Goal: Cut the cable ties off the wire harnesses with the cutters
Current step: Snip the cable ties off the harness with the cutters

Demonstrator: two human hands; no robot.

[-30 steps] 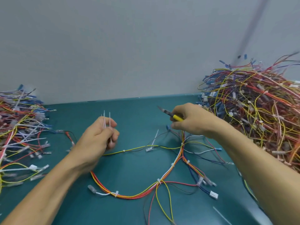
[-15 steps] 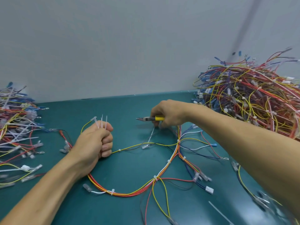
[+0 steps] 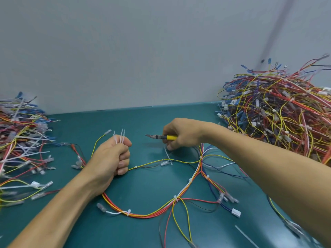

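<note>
left hand [image 3: 109, 158] fisted round white cut cable-tie strips [image 3: 120, 137], right hand [image 3: 184, 134] clamped on yellow-handled cutters [image 3: 161, 137], tips pointing left, multicolour wire harness [image 3: 179, 196] flat on teal bench mat [image 3: 143, 122]

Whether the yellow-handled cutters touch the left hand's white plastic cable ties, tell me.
Apart. Head view: bare teal table shows between the yellow-handled cutters and the white plastic cable ties.

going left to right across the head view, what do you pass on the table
left wire pile → left hand gripping cut cable ties → cutters → right hand holding them → right harness pile
</note>
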